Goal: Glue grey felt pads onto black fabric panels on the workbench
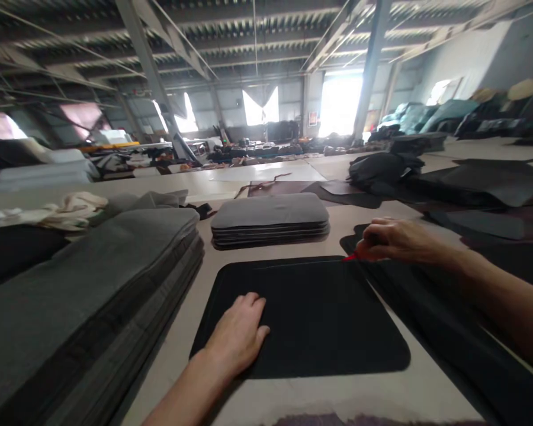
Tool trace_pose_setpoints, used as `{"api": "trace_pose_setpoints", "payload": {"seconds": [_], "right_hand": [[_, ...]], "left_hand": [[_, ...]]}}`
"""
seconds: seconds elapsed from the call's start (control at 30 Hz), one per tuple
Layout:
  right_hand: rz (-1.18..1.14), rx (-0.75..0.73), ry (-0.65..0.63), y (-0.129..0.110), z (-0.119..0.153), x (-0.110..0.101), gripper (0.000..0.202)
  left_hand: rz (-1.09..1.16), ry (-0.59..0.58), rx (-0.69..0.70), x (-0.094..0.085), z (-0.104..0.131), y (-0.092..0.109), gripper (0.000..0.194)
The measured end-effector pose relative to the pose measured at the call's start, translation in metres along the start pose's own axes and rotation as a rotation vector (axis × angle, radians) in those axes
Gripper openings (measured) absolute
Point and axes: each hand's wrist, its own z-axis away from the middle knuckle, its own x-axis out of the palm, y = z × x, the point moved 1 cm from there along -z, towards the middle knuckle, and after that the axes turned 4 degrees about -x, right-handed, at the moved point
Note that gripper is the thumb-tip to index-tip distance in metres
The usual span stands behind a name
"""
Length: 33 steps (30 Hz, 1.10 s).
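On the tabletop (182, 349), a rounded black panel (320, 319) is lying flat before the person, with a stack of grey pieces (270, 213) sitting just beyond it. The left hand (237, 331) is resting on the panel's left part, its fingers extended, while the right hand (382, 239) is gripping a slim red tool (350, 258) at the panel's far right corner.

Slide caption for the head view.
Left hand on a black panel, right hand holding a red-tipped tool at its corner.
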Motion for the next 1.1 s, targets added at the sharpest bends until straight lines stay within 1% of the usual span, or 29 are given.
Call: {"api": "trace_pose_setpoints", "payload": {"seconds": [0.07,0.17,0.23,0.3,0.4,0.47,0.57,0.73,0.9,1.0,1.1], "right_hand": [[0.010,0.013,-0.050,0.001,0.002,-0.001,0.029],[0.017,0.028,-0.074,-0.001,0.003,-0.002,0.030],[0.015,0.036,-0.074,-0.003,0.004,-0.004,0.030],[-0.006,0.034,-0.085,-0.005,0.006,-0.007,0.027],[-0.052,0.031,-0.131,-0.008,0.013,-0.011,0.023],[-0.068,0.035,-0.162,-0.009,0.021,-0.013,0.023],[-0.079,0.033,-0.166,-0.014,0.036,-0.015,0.024],[-0.114,0.033,-0.160,-0.038,0.073,-0.018,0.023],[-0.146,0.046,-0.145,-0.066,0.115,-0.020,0.018],[-0.142,0.050,-0.128,-0.078,0.137,-0.019,0.018],[-0.141,0.050,-0.102,-0.087,0.154,-0.018,0.021]], "left_hand": [[-0.038,-0.008,-0.013,-0.008,-0.013,-0.015,0.063],[-0.079,-0.046,-0.025,-0.016,-0.032,-0.032,0.089],[-0.101,-0.083,-0.020,-0.018,-0.042,-0.038,0.096],[-0.123,-0.106,-0.014,-0.019,-0.049,-0.040,0.098],[-0.156,-0.111,-0.010,-0.019,-0.052,-0.039,0.099],[-0.175,-0.113,-0.010,-0.020,-0.052,-0.038,0.099],[-0.195,-0.112,-0.016,-0.021,-0.054,-0.037,0.100],[-0.211,-0.115,-0.011,-0.019,-0.057,-0.039,0.107],[-0.230,-0.121,-0.013,-0.018,-0.059,-0.040,0.103],[-0.241,-0.120,-0.003,-0.017,-0.060,-0.041,0.103],[-0.247,-0.124,0.009,-0.018,-0.061,-0.041,0.103]]}}
